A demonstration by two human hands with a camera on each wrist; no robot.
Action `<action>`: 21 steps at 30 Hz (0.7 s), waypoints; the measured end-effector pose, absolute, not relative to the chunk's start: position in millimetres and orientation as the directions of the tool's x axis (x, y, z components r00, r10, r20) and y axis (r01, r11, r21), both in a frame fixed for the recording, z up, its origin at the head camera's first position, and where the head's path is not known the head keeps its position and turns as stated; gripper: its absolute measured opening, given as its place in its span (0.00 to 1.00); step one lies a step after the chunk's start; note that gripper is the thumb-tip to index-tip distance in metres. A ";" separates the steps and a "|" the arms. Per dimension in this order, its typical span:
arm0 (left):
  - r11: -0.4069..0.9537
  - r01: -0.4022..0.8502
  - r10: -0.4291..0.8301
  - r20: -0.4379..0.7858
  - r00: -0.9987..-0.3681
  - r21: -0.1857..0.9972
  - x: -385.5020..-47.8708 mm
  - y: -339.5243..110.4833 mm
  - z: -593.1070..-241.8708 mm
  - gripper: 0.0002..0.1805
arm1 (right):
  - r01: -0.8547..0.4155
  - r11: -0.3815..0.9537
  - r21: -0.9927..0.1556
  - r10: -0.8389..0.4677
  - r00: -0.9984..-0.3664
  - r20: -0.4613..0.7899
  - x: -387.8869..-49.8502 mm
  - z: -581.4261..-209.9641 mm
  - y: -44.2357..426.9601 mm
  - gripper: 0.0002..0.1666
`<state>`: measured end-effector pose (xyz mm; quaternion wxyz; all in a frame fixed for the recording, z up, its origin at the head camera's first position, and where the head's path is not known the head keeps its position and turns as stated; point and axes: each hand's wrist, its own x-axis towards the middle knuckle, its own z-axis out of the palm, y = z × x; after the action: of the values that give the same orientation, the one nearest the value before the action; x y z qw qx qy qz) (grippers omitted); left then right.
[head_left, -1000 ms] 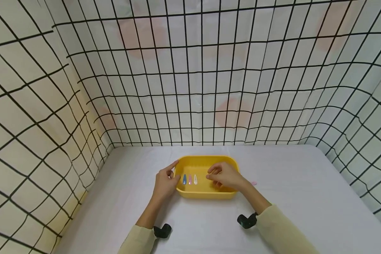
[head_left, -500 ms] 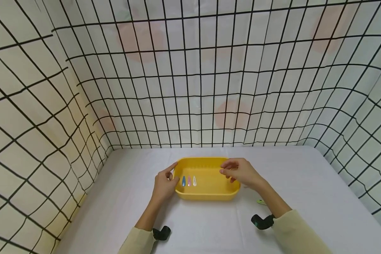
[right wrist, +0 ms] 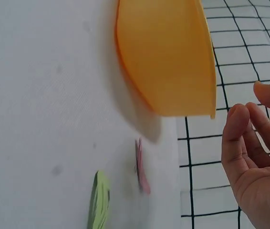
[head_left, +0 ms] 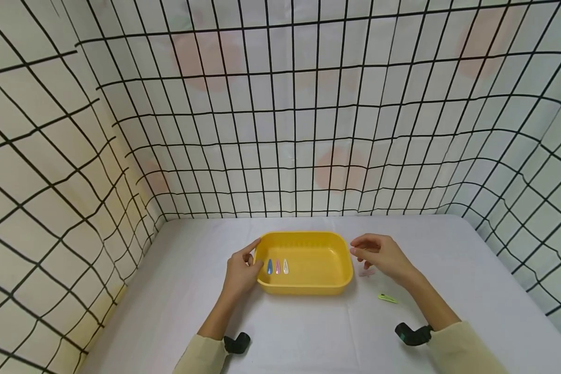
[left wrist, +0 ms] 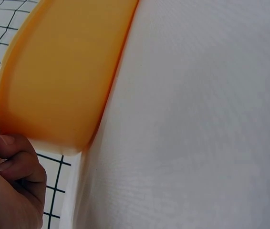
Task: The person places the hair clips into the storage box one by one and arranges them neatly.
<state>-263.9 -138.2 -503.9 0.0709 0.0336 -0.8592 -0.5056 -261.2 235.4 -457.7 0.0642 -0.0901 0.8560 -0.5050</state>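
Observation:
In the head view, my left hand [head_left: 243,268] grips the left end of a yellow tray [head_left: 304,289], thumb over the rim. Inside, near that end, a blue hair clip [head_left: 269,267], a pink hair clip [head_left: 278,267] and a white hair clip [head_left: 285,266] lie side by side. My right hand [head_left: 384,257] hovers just off the tray's right end, fingers loosely bent and holding nothing. Below it on the table are another pink hair clip [right wrist: 142,168], partly hidden in the head view, and a green hair clip [head_left: 387,298].
The tray rests on a table [head_left: 308,332] with a white cloth. Behind and at both sides rise white walls with a black grid [head_left: 294,124]. Each wrist carries a small black camera.
My right hand has moved right, out from over the tray to beside it. The green hair clip has come into view. My left hand keeps its grip on the tray.

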 end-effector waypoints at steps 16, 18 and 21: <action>0.485 0.032 -0.109 0.097 -0.989 0.874 -264.4 -140.1 -504.4 0.34 | -0.023 0.560 -0.828 -0.154 -0.985 -0.077 -257.0 -487.3 275.7 0.26; 0.485 0.034 -0.108 0.099 -0.989 0.874 -264.4 -140.2 -504.4 0.34 | -0.019 0.571 -0.821 -0.152 -0.985 -0.082 -257.0 -491.9 277.5 0.26; 0.484 0.031 -0.109 0.095 -0.989 0.874 -264.0 -139.9 -504.3 0.34 | -0.001 0.573 -0.819 -0.135 -0.986 -0.094 -257.1 -497.8 278.5 0.25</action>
<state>-264.0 -139.9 -504.3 0.0690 0.0228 -0.8587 -0.5073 -257.1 278.5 -497.8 0.0731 -0.0385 0.8840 -0.4602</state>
